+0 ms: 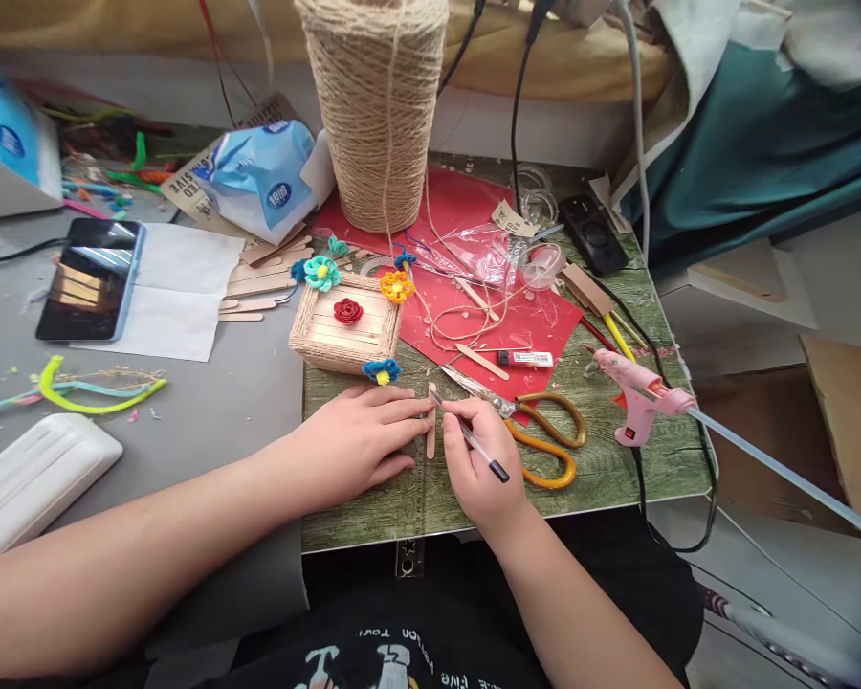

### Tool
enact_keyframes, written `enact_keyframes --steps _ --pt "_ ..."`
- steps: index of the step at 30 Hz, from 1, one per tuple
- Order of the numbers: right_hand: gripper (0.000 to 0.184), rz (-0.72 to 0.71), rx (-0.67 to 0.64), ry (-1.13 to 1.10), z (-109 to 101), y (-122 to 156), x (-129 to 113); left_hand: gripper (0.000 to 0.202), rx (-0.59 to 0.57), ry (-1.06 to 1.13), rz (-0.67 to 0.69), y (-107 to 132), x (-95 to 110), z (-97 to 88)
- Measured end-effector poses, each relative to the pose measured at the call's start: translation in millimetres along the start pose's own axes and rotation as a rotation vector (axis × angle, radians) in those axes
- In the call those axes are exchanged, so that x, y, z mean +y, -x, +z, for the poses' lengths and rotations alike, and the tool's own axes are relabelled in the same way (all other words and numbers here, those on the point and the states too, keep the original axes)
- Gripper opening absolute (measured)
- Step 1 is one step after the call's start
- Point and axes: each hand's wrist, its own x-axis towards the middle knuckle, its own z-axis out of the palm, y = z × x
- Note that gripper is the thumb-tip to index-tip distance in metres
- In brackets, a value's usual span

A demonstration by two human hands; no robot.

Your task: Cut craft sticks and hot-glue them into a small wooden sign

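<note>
My right hand (482,457) is closed round a pen (484,450) with a black end cap, its tip at the upper part of a short popsicle stick (431,435). My left hand (363,435) lies flat with fingers stretched out, pressing on a clear ruler (410,522) beside the stick. The ruler's near end sticks out over the table edge. Just beyond my left hand sits a square box of popsicle sticks (330,330) wrapped in twine, with yarn flowers at its corners and a red rose on top. Scissors (545,431) with orange handles lie right of my right hand.
Behind the box stands a tall twine spool (377,115). A pink glue gun (638,392) with a long glue stick rests at the right edge. Red paper (430,321), loose sticks (262,282), a glue tube (525,359) and a phone (90,277) lie around.
</note>
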Motion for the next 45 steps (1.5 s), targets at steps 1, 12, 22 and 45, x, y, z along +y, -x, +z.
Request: enact_keyframes --steps 1,12,22,45 --pt "0.013 -0.001 0.000 0.000 0.2 0.0 0.1 0.043 -0.002 -0.001 -0.001 -0.1 0.1 -0.1" --pt "0.014 0.017 0.019 0.008 1.2 0.8 -0.8 0.042 0.000 0.005 -0.007 -0.8 0.4 -0.3" --pt "0.013 0.050 0.050 0.010 1.5 3.2 0.5 0.042 -0.001 0.025 -0.016 -0.3 0.3 -0.4" --pt "0.005 0.088 0.007 -0.142 -14.8 42.2 -3.9 0.049 -0.005 0.079 -0.038 -3.2 -2.2 -1.0"
